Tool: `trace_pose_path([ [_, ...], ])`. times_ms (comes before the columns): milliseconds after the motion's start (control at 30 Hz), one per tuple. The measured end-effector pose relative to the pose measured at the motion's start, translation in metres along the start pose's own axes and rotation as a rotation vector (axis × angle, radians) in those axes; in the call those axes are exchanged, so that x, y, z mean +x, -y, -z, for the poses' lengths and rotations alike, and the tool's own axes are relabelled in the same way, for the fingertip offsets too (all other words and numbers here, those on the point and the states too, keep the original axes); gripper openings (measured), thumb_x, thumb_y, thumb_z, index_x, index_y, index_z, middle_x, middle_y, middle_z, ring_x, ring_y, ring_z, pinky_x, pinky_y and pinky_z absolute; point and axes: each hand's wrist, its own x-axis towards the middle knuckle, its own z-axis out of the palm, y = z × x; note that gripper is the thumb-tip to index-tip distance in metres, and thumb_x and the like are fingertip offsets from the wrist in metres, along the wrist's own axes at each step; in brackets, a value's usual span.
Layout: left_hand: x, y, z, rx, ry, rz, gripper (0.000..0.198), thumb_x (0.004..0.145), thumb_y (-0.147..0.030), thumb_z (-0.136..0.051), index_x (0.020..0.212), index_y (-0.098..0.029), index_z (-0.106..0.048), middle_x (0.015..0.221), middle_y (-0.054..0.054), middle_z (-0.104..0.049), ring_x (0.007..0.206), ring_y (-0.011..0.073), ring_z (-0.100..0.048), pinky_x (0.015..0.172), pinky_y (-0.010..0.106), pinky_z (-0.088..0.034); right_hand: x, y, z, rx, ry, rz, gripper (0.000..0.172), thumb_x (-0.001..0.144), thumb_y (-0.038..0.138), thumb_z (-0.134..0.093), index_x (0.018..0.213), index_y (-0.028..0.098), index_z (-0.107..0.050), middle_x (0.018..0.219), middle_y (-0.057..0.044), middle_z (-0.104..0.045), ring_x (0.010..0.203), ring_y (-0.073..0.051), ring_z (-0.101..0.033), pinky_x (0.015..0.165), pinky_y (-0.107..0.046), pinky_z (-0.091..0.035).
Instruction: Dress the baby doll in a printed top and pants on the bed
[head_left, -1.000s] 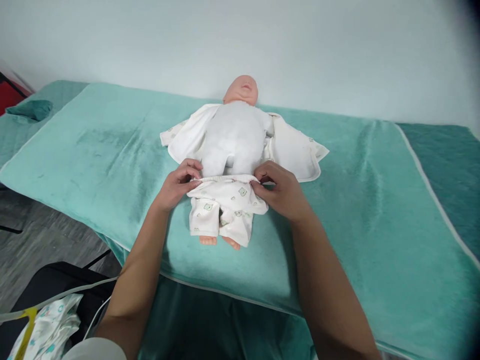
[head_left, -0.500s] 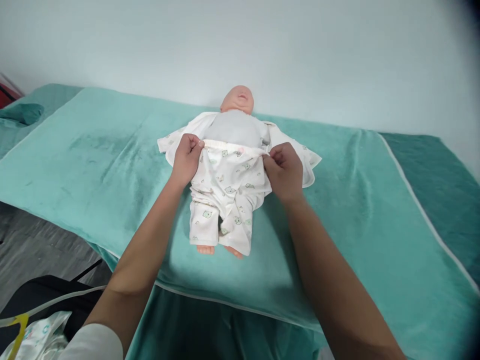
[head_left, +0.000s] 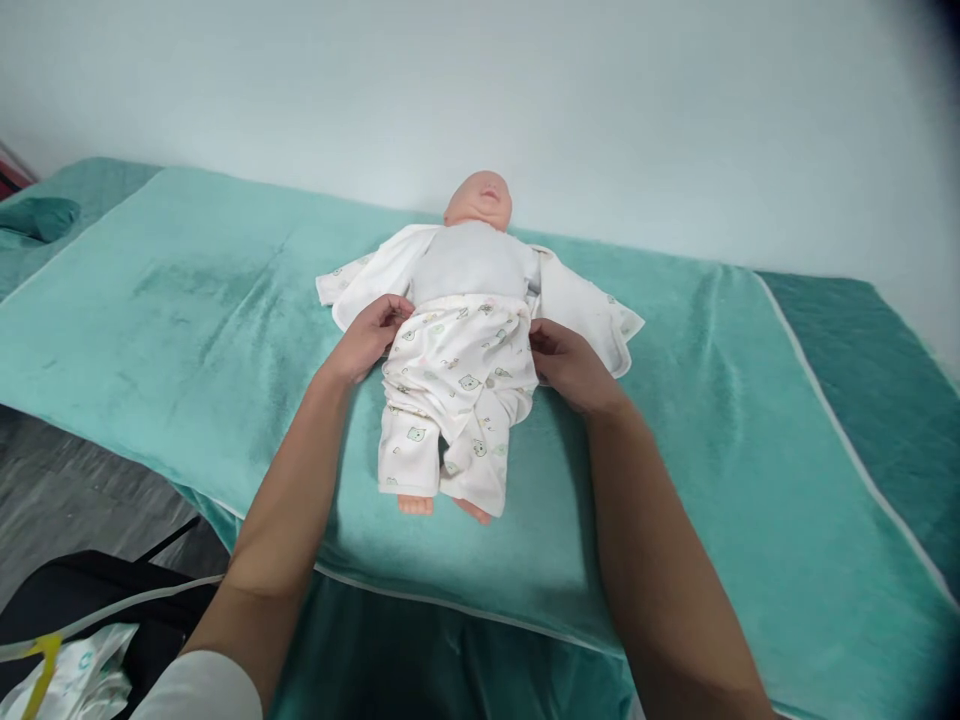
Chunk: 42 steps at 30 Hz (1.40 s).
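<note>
A baby doll (head_left: 480,205) lies on its back, head toward the wall. Its white pants (head_left: 466,360), printed with small green animals, reach up to the waist, and the bare feet stick out below the cuffs. On the left side of the picture, my left hand (head_left: 369,338) has its bent fingers at the edge of the pants just under the waistband. Opposite it, my right hand (head_left: 576,368) grips the other side of the pants, its fingertips partly hidden by cloth. An open white jacket (head_left: 577,295) spreads out under the doll, around a plain pale torso.
A green velvety cover (head_left: 225,290) is spread over the table, which runs along a white wall (head_left: 480,90). At the lower left are a black seat (head_left: 82,590), a pale tube (head_left: 142,598) with a yellow piece, and a crumpled printed white packet (head_left: 90,675).
Both hands have moved down from the stretched waistband to the sides of the pants. The waistband now lies against the doll's belly rather than being pulled taut.
</note>
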Motion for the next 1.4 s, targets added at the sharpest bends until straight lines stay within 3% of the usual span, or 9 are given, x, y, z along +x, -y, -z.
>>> trace_pose_path([
  [133,-0.007,-0.004,0.010,-0.034,0.113,0.061,0.031,0.076,-0.018,-0.076,0.106,-0.022,-0.067,0.093,-0.001,-0.062,0.071,0.0089,-0.050,0.057,0.021,-0.035,-0.003,0.000,0.001,0.012,0.028,0.013,0.029,0.072,0.037,-0.088,0.091,0.022,-0.072,0.088,0.000,-0.073,0.080,-0.017,-0.062,0.070,-0.030,-0.049],
  [333,-0.013,-0.006,0.013,-0.066,0.164,0.046,0.032,0.076,-0.027,-0.084,0.105,-0.021,-0.070,0.106,0.002,-0.067,0.090,0.0120,-0.059,0.073,0.021,-0.046,0.000,-0.009,-0.004,0.091,-0.102,0.032,0.028,0.074,0.041,-0.087,0.078,0.022,-0.066,0.066,0.005,-0.057,0.056,-0.009,-0.042,0.050,-0.023,-0.031],
  [500,-0.008,-0.001,0.009,-0.085,0.080,0.068,0.030,0.073,-0.038,-0.088,0.089,-0.020,-0.069,0.085,-0.001,-0.064,0.070,0.0097,-0.054,0.061,0.022,-0.041,0.006,-0.010,-0.017,0.144,-0.204,0.121,0.034,0.073,0.048,-0.086,0.076,0.025,-0.061,0.066,0.005,-0.057,0.059,-0.012,-0.046,0.052,-0.025,-0.037],
  [700,-0.003,0.001,-0.003,-0.150,-0.037,0.008,0.036,0.077,-0.049,-0.084,0.081,-0.022,-0.061,0.070,-0.003,-0.054,0.060,0.0096,-0.045,0.054,0.023,-0.037,0.011,-0.002,-0.025,0.205,-0.330,0.102,0.041,0.068,0.050,-0.085,0.069,0.025,-0.053,0.062,0.006,-0.052,0.057,-0.012,-0.044,0.052,-0.026,-0.038],
  [900,0.000,0.001,-0.017,-0.127,-0.217,-0.027,0.029,0.088,-0.042,-0.075,0.083,-0.022,-0.055,0.069,-0.004,-0.052,0.058,0.0103,-0.045,0.054,0.023,-0.037,0.016,-0.004,-0.024,0.219,-0.248,0.040,0.034,0.071,0.051,-0.083,0.082,0.026,-0.062,0.079,0.000,-0.070,0.078,-0.021,-0.067,0.063,-0.034,-0.056],
  [1067,0.003,0.000,-0.025,-0.131,-0.294,-0.010,0.024,0.091,-0.037,-0.072,0.083,-0.022,-0.054,0.070,-0.003,-0.053,0.059,0.0105,-0.047,0.055,0.023,-0.040,0.019,-0.006,-0.023,0.268,-0.181,-0.044,0.039,0.070,0.048,-0.087,0.097,0.027,-0.069,0.091,-0.002,-0.078,0.089,-0.026,-0.074,0.065,-0.038,-0.061],
  [1233,0.004,0.000,-0.027,-0.181,-0.271,0.057,0.021,0.084,-0.034,-0.074,0.084,-0.021,-0.058,0.072,-0.003,-0.058,0.061,0.0105,-0.051,0.056,0.023,-0.042,0.019,-0.008,-0.020,0.204,-0.109,-0.030,0.038,0.077,0.051,-0.082,0.105,0.029,-0.070,0.093,-0.002,-0.079,0.091,-0.026,-0.076,0.065,-0.038,-0.062],
  [1400,-0.004,-0.002,-0.022,-0.074,-0.174,0.019,0.024,0.075,-0.034,-0.079,0.089,-0.020,-0.065,0.080,-0.002,-0.068,0.070,0.0131,-0.061,0.062,0.024,-0.049,0.011,-0.009,-0.014,0.266,-0.008,-0.023,0.044,0.066,0.040,-0.093,0.102,0.028,-0.071,0.097,-0.002,-0.080,0.093,-0.027,-0.077,0.071,-0.040,-0.064],
])
